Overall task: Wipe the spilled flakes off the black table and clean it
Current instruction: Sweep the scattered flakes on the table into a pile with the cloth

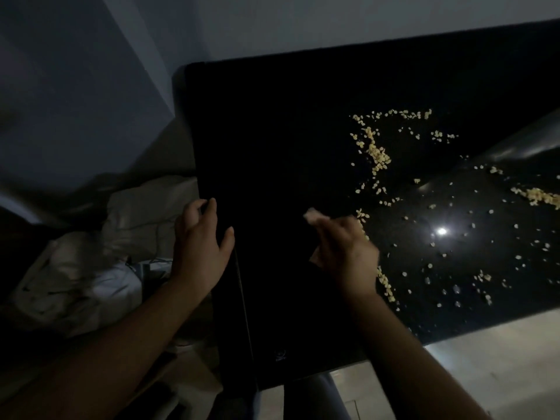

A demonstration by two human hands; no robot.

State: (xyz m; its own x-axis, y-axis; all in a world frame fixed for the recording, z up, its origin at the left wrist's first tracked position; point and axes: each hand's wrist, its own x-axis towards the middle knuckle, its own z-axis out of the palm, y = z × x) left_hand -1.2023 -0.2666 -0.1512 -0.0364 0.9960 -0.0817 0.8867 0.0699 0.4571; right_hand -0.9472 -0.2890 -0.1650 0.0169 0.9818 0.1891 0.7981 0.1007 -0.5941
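Note:
A glossy black table (288,140) fills the middle of the dim head view. Pale yellow flakes (377,154) lie scattered over its right half, with a denser streak near the right edge (539,195). My left hand (201,247) rests at the table's left edge, fingers spread and loosely bent over the rim. My right hand (345,247) is over the table near the flakes and holds a small pale cloth or tissue (313,216), which sticks out past its fingers. The left half of the tabletop shows no flakes.
Crumpled light bedding or cloth (100,253) lies to the left of the table. A light reflects off the tabletop (441,231). Pale floor (485,353) shows beyond the near edge at lower right. A grey wall (272,22) stands behind.

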